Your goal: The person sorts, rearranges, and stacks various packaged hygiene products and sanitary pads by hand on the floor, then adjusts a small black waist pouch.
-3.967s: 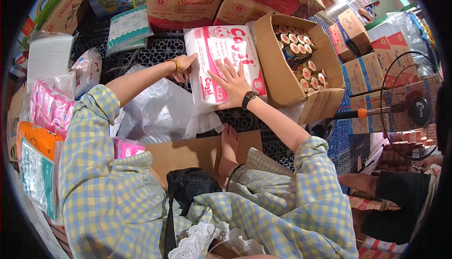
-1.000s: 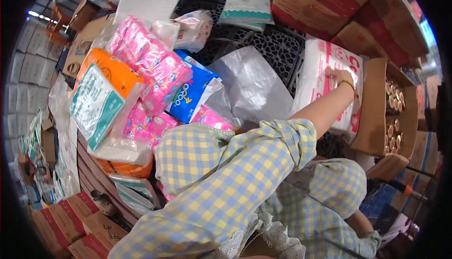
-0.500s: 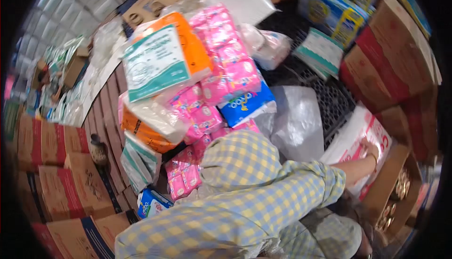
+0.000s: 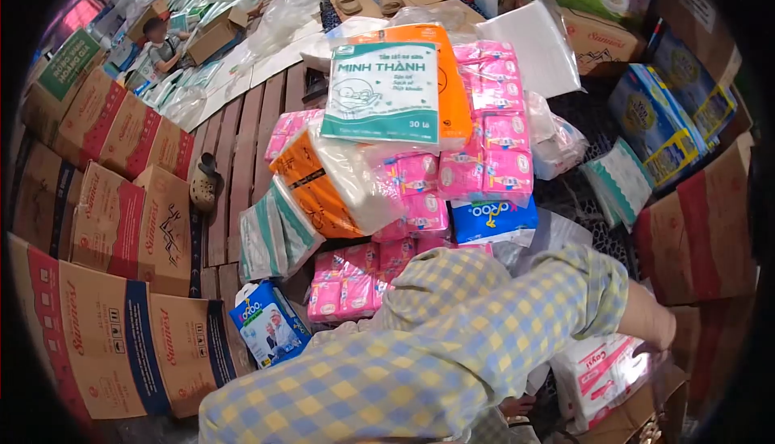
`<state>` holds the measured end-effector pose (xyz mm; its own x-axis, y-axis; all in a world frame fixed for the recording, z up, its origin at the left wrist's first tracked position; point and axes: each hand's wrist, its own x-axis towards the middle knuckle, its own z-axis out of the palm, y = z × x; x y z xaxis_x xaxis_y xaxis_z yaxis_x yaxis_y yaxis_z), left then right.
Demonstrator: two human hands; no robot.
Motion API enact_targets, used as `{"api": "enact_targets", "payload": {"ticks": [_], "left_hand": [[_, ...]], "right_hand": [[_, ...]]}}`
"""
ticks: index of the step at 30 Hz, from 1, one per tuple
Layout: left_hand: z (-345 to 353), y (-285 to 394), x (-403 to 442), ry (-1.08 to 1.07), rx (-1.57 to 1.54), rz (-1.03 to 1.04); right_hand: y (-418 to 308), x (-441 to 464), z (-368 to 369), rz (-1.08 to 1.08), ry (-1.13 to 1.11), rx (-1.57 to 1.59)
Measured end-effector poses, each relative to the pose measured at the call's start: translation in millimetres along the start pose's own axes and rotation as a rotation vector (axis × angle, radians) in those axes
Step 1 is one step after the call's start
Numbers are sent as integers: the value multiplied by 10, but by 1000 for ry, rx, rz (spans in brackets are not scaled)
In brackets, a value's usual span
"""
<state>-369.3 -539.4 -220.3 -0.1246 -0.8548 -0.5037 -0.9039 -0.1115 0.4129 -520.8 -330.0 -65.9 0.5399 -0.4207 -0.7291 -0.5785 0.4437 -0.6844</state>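
Observation:
A forearm in a yellow-and-blue checked sleeve [image 4: 517, 323] crosses from lower left to the right; I take it as my left arm. At its end my left hand [image 4: 658, 333] is bent downward, closed on the top right corner of a white and pink pack marked Caysi [image 4: 597, 375], its fingers partly hidden. An opened cardboard carton [image 4: 638, 412] lies just below that pack. My right hand does not show clearly; a small patch of skin below the sleeve cannot be identified. Pink wrapped packs [image 4: 484, 149] and a blue Karoo pack [image 4: 494, 219] lie beyond my knee [image 4: 448, 286].
A white-and-green Minh Thành pack [image 4: 383, 93] tops the pile, over orange packs [image 4: 315, 190]. Sunnest cartons [image 4: 121, 218] line the left. Blue boxes [image 4: 666, 121] and brown cartons [image 4: 698, 226] stand right. Another person [image 4: 165, 47] sits far left. A shoe [image 4: 206, 184] rests on the slats.
The view has swung right-to-left across the scene, so the pile appears farther right. My left hand and the white and pink pack now sit lower, and the carton is tipped differently.

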Motion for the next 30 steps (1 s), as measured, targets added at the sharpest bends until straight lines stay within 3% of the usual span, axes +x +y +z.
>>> {"api": "enact_targets", "payload": {"ticks": [3,5,11,12,14,15,17,25,30], "left_hand": [[-248,-301,-169,-52,21,-34],[-416,-592,-312,-80,41,-86],[-759,-1418,-725,-164,81,-274],[-811,-1522,-780,-174,88,-304],[-904,-1717,-884,-192,100,-366],[-941,-1817,-940,-201,109,-396],[-1021,-2048,-1042,-220,121,-464],[-1283,-2737,-1408,-271,134,-648],[-1362,-3094,-1612,-290,128,-719]], "right_hand": [[-77,42,95,11,-103,51],[-172,220,148,47,-265,-668],[417,1187,223,-117,-657,-1171],[378,1200,288,-123,-655,-1169],[118,1147,637,232,-417,-714],[148,1235,609,227,-418,-712],[256,1497,556,-355,-252,-1246],[-169,1812,852,-542,-154,-1001],[-314,2054,803,-646,-150,-1024]]}}
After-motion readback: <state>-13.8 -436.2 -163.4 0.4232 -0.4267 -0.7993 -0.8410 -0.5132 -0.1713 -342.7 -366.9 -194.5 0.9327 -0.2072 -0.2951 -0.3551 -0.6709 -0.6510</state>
